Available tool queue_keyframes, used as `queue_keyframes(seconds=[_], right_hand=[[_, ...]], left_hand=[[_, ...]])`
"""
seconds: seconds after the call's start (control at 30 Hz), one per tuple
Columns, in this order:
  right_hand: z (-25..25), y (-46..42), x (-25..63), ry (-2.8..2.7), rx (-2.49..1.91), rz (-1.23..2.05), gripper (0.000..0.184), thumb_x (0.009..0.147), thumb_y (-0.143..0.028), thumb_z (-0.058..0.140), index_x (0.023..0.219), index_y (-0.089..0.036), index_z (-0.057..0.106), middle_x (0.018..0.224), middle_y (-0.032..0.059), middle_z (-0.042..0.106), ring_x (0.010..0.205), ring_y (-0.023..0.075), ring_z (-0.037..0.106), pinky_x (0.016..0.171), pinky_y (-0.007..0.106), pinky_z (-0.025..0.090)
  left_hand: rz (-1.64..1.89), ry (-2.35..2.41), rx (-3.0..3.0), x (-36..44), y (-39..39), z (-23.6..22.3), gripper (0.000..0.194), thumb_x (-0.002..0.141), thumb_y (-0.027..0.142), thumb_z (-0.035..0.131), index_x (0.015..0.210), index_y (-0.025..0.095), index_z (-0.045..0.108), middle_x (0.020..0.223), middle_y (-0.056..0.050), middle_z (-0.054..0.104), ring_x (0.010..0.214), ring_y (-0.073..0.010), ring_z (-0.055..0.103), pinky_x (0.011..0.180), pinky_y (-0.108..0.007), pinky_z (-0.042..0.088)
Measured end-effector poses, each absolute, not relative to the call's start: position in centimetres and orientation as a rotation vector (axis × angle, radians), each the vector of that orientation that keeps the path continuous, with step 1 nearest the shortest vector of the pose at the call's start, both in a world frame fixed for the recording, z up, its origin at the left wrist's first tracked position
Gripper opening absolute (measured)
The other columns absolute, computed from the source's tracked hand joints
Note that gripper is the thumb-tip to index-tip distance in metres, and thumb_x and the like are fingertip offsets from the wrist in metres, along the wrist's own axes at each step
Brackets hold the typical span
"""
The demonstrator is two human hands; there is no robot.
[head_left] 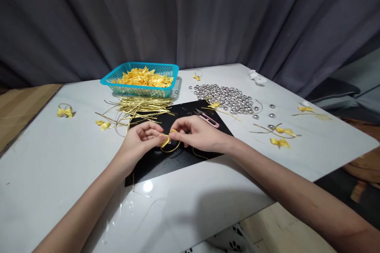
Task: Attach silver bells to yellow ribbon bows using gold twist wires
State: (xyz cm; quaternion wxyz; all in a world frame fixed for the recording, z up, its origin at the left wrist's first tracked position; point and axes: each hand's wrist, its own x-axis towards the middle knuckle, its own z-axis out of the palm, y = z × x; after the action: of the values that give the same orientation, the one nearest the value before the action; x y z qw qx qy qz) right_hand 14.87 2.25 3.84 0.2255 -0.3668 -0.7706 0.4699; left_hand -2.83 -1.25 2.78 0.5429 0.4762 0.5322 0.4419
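Observation:
Over the black mat (148, 172), my left hand (145, 136) pinches one side of a small yellow ribbon bow (165, 141). My right hand (192, 132) closes thumb and finger on its other side. A gold wire (171, 151) curves in a loop beneath the bow, between the two hands. Something small and shiny shows at the bow's middle, partly covered by fingertips. Behind my right hand lie pink-handled thread snips (209, 119). A pile of gold wire ties (142, 106) is just beyond my left hand.
A turquoise basket (103, 82) of yellow bows stands at the back left. Silver domed beads (227, 97) are heaped right of centre. Loose bows (280, 142) and wires lie at the right. A looped bow piece (64, 111) sits far left; crumpled white tissue (257, 77) lies back right.

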Motion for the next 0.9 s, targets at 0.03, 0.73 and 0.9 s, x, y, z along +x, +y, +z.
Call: queue_keyframes(seconds=[0.03,0.73,0.9], right_hand=[[3.8,2.3,14.8,-2.114,-1.019,1.314,0.014,0.083,-0.024,0.057,0.079,-0.011,0.061,0.061,-0.002,0.054,0.051,0.0055,0.047,0.046,0.018,0.036],[5.0,3.1,15.7,-1.866,-0.853,1.496,0.019,0.072,-0.022,0.07,0.08,-0.012,0.057,0.062,-0.0024,0.056,0.055,0.0063,0.052,0.047,0.017,0.046],[5.1,3.1,16.3,-2.122,-0.707,1.156,0.009,0.077,-0.019,0.065,0.079,-0.011,0.063,0.064,-0.002,0.058,0.052,0.0038,0.044,0.047,0.017,0.035]], left_hand=[[1.029,1.262,1.129,-2.9,-1.2,2.8,0.027,0.058,0.026,0.078,0.077,0.016,0.062,0.06,0.003,0.063,0.056,-0.0076,0.054,0.056,-0.018,0.043],[0.873,1.264,1.412,-2.8,-1.4,3.4,0.023,0.068,0.037,0.069,0.064,0.016,0.061,0.054,0.004,0.055,0.052,-0.0088,0.048,0.052,-0.019,0.039],[0.828,1.252,1.464,-2.9,-1.4,3.9,0.025,0.071,0.038,0.066,0.062,0.016,0.061,0.053,0.004,0.054,0.051,-0.0088,0.048,0.051,-0.02,0.039]])
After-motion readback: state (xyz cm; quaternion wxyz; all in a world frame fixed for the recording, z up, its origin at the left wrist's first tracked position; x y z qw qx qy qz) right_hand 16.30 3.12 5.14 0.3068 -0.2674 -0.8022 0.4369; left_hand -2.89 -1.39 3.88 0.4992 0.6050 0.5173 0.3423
